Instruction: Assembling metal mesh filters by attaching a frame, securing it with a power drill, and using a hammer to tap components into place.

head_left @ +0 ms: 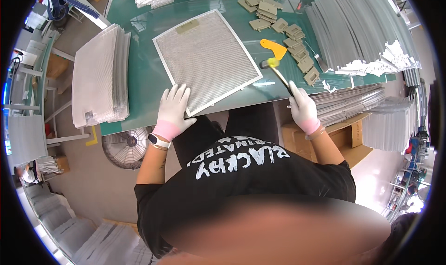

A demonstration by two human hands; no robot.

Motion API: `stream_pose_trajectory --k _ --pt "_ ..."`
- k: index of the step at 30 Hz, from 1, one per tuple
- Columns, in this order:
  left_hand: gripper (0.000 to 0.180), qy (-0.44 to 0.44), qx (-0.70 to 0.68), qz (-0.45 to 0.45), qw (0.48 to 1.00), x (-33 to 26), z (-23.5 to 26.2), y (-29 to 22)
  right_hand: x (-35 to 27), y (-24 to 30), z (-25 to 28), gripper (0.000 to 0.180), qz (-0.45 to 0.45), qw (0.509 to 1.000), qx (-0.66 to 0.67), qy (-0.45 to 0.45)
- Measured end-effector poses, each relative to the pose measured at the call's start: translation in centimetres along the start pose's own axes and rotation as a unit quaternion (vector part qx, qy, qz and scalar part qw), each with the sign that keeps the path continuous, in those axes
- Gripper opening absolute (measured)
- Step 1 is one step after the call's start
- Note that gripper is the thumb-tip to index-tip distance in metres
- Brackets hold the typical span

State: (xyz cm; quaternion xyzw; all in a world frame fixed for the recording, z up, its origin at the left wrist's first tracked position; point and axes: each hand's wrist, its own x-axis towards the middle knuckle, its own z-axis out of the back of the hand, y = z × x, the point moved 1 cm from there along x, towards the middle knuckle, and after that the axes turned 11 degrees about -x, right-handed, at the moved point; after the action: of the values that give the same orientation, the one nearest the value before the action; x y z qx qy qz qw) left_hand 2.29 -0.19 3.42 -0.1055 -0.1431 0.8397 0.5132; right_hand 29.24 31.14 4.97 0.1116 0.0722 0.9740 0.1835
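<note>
A framed metal mesh filter panel (209,56) lies at a slant on the green table, with a tan latch plate (187,26) at its far edge. Gloved in white, my left hand (174,105) rests with fingers spread on the panel's near left corner. My right hand (304,109) grips the handle of a small mallet (273,64), which has a yellow and dark head. That head is held to the right of the panel, close to an orange scraper (274,48). Several tan latch plates (293,43) lie in a row beyond it.
Stacked mesh panels (95,76) stand at the table's left. A tall pile of grey frames (362,25) fills the right, with a putty knife (320,62) beside it. Below are a cardboard box (344,144) and a round floor fan (125,148). Wrapped stacks line the far edge.
</note>
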Motion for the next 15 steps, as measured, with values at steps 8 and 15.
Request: stream_pose_trajectory --k 8,15 --pt "0.070 -0.082 -0.036 -0.069 0.994 -0.8 -1.1 0.5 -0.3 0.0 -0.6 0.054 -0.047 0.999 0.002 0.022" --pt "0.016 -0.144 0.044 -0.290 0.945 -2.6 6.9 0.0 1.3 -0.6 -0.5 0.052 -0.074 0.982 0.123 -0.122"
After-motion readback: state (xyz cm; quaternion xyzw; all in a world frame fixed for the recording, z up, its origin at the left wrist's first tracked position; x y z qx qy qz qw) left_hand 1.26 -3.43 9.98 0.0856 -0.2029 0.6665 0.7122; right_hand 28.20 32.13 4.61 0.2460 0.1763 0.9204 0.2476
